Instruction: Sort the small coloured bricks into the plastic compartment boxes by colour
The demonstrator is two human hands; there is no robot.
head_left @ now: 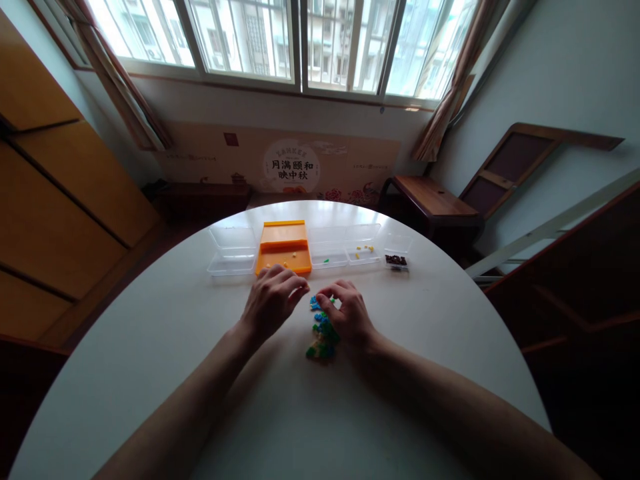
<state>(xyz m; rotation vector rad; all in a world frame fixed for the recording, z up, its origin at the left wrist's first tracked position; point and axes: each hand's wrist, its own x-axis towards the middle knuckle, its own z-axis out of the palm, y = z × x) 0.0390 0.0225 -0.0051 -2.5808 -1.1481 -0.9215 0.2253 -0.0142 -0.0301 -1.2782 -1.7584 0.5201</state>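
Note:
A small heap of blue, green and tan pieces [319,348], like tiny building bricks, lies on the white table in front of me. My left hand [273,297] is just left of the heap's far end, thumb and fingers pinched together; a tiny pale spot shows at the tips, too small to name. Over the heap's right side hovers my right hand [347,310], also pinched, its fingertips close to the blue pieces at the far end. Whatever it holds is hidden. The two sets of fingertips face each other, a short gap apart.
Beyond my hands, an orange open box [283,247] holds a few pale bits. Clear plastic boxes flank it: one on the left [231,263], one with yellow bits [363,256], and a small one with dark brown pieces [397,261]. A wooden chair [435,197] stands behind.

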